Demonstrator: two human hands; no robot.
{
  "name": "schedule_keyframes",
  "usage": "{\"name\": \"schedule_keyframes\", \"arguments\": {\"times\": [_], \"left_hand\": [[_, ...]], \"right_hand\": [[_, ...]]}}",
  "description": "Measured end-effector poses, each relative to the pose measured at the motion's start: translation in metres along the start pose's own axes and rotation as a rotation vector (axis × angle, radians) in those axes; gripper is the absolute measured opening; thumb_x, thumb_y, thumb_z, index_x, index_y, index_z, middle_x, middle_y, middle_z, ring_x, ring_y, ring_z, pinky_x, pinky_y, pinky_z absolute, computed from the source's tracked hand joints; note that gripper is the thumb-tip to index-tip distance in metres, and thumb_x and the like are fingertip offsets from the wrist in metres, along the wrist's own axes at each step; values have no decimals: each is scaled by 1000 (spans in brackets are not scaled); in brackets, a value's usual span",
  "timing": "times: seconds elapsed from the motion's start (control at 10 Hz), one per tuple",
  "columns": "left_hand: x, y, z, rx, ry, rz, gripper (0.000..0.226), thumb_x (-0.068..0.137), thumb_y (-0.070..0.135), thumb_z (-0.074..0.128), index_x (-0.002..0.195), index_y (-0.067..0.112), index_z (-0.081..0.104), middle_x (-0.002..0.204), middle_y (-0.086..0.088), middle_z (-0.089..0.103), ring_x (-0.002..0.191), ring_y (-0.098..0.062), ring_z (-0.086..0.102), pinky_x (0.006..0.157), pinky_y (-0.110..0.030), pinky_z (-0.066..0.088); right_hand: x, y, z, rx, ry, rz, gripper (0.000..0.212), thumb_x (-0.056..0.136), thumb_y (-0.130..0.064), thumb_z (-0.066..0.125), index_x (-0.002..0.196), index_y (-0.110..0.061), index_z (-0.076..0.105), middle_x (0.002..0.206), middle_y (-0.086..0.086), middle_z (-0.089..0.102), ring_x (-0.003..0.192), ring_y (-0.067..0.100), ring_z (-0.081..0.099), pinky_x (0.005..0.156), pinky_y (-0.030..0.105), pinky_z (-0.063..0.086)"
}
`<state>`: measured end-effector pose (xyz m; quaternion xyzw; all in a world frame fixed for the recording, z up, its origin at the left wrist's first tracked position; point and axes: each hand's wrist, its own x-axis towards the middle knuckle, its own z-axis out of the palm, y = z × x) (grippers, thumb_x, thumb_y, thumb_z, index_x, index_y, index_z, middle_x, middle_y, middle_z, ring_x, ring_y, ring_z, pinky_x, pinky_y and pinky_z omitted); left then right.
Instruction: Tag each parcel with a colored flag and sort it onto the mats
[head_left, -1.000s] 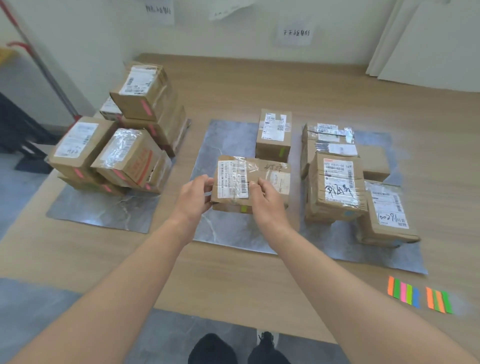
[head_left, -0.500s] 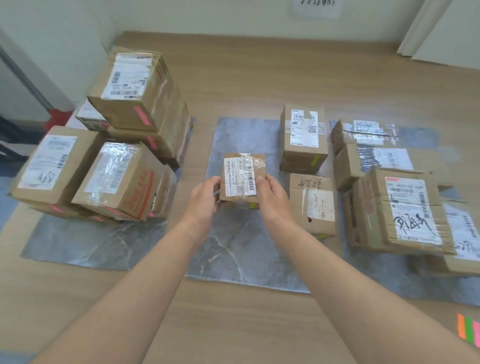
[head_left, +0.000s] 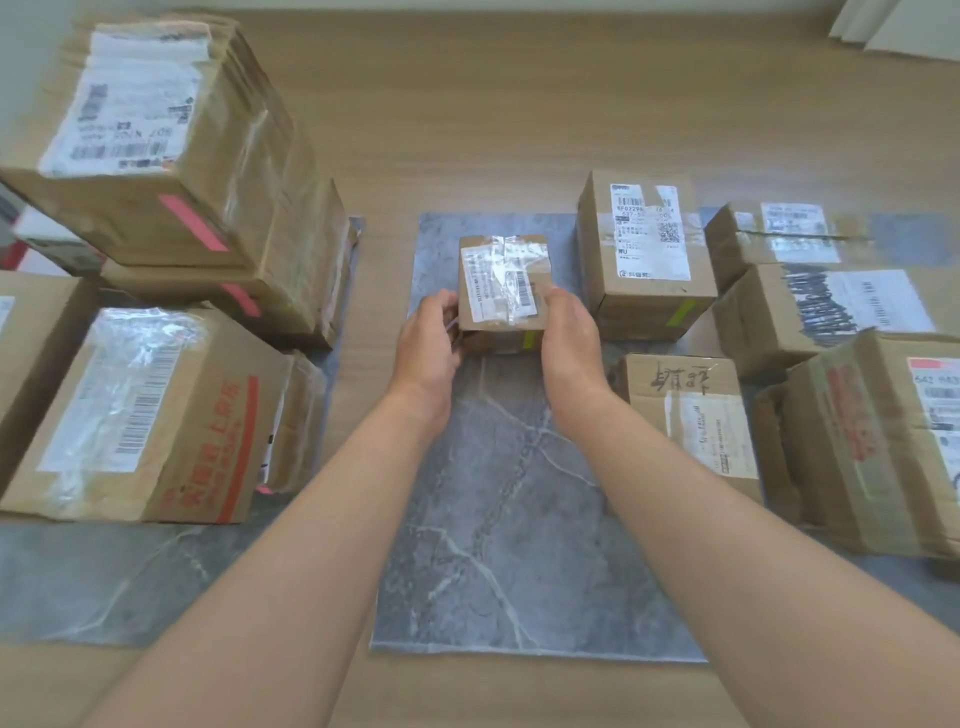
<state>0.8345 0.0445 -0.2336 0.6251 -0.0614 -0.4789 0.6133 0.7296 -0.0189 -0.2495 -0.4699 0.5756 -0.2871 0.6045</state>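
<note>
both bare forearms (head_left: 322, 519) reach forward side by side. left grip (head_left: 428, 343) and right grip (head_left: 569, 338) face each other, palms inward, fingers curled round opposite sides of one small parcel (head_left: 501, 286).

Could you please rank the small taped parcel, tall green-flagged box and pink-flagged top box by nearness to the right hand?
1. Small taped cardboard parcel: in the right hand.
2. Tall green-flagged brown box: just right.
3. Pink-flagged brown box: top, far left.
</note>
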Motion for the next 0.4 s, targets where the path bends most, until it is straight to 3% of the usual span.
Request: {"name": "schedule_keyframes", "arguments": {"times": [0.1, 0.2, 0.3, 0.4], "left_hand": [[7, -1, 3, -27, -39, 9, 27, 105, 26, 42, 97, 19, 66, 91, 9, 74, 95, -6, 67, 85, -22, 53], [5, 1, 2, -27, -43, -27, 23, 104, 27, 43, 103, 17, 64, 111, 2, 69, 111, -11, 63, 102, -27, 48], [-5, 2, -2, 19, -75, -47, 42, 104, 35, 42, 139, 14, 53, 150, -3, 50, 143, -17, 41, 120, -35, 30], [-20, 7, -2, 55, -81, -27, 50, 104, 38, 41, 149, 16, 44, 155, 4, 43, 148, -15, 30, 122, -36, 24]], "right_hand": [[0, 0, 2, 24, 3, -24, 35, 106, -38, 39, 121, -18, 63, 114, -7, 66, 103, 6, 58, 90, 28, 42], [-10, -3, -1, -13, 12, -18, 58, 97, -52, 39, 139, -15, 55, 140, 1, 60, 129, 17, 53, 112, 39, 38], [-21, -8, -11, -16, 13, -40, 59, 103, -47, 40, 155, -19, 41, 158, -3, 43, 145, 14, 38, 120, 33, 26], [-39, -17, -20, 23, 7, -40, 56, 106, -42, 40, 157, -19, 38, 159, -5, 41, 146, 12, 36, 119, 31, 27]]}}
